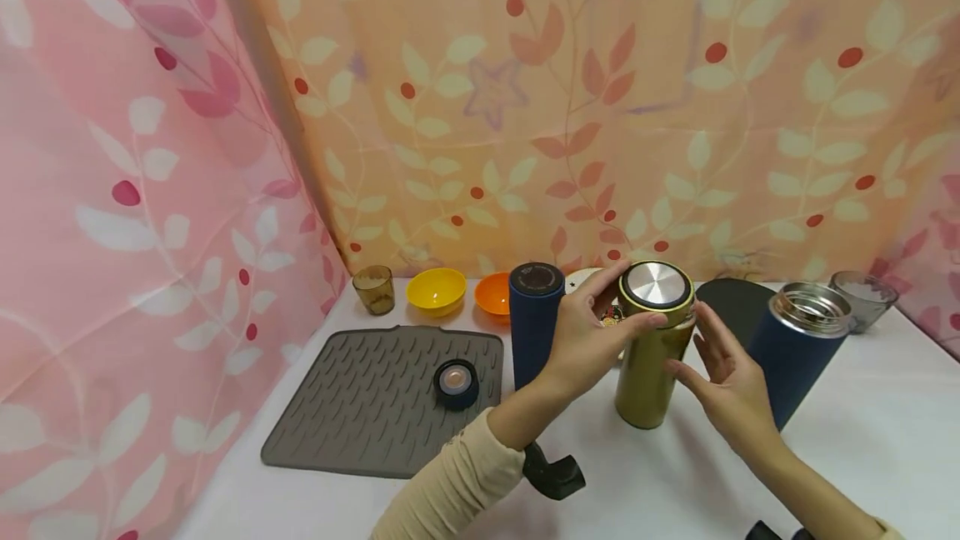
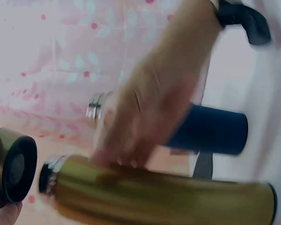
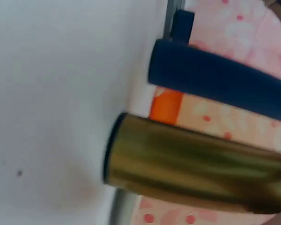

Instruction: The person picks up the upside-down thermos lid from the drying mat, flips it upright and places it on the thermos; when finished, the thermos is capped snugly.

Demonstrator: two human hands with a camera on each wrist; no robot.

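Note:
A gold thermos stands in front of me, also large in the left wrist view. My left hand grips its gold cap with thumb and fingers. In the left wrist view the cap is off the steel neck, its dark underside showing. My right hand is at the thermos's right side, fingers loosely bent and thumb tip at the body; it is blurred in the left wrist view. An uncapped navy thermos stands just behind that hand, and another navy thermos is behind my left wrist.
A grey drying mat at left bears a black lid. Along the back are an amber glass, a yellow bowl, an orange bowl, a black round plate and a clear glass.

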